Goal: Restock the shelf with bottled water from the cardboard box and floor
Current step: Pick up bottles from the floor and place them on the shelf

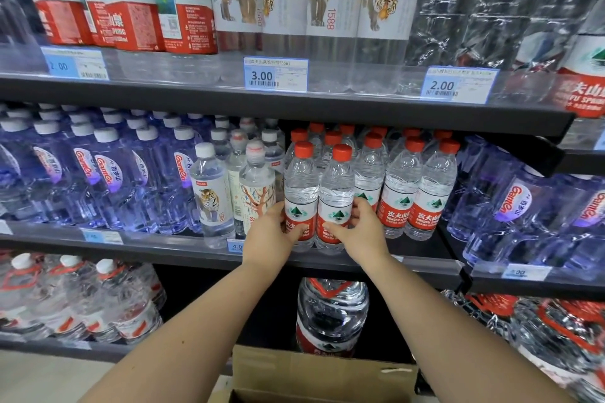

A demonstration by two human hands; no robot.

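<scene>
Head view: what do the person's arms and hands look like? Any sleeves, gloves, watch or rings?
Both arms are bare from the bottom edge of the frame to the wrists; no sleeve shows. The left hand and right hand wear no gloves. No watch, bracelet or ring is visible on either.

There is only the one view, worn on the person's head, facing the dark metal shelving [294, 108] square on and tipped a little downward. It stands close: the clear red-capped water bottles [335, 193] on the middle shelf sit dead centre, with both bare forearms running up from the bottom edge to the left hand [268, 235] and right hand [363, 232]. The wide lens bows the shelf edges. The brown cardboard box [324, 373] just shows at the bottom.
</scene>
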